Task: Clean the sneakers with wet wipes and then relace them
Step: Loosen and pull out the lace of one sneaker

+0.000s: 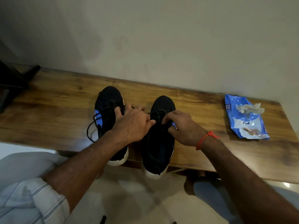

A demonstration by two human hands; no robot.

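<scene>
Two black sneakers with white soles and blue side patches stand side by side on a wooden bench (53, 101), toes toward the wall. The left sneaker (108, 101) has a loose black lace (90, 130) hanging off its left side. Both hands work over the right sneaker (159, 147). My left hand (134, 125) pinches its black lace near the tongue, fingers curled. From the other side my right hand (182, 126), with a red thread on the wrist, pinches the lace at the eyelets.
A blue wet wipes pack (247, 125) lies on the bench at the right, with a crumpled used wipe (250, 108) on top. A dark object (14, 81) sits at the bench's far left. The wall runs right behind the bench. My knees are below the front edge.
</scene>
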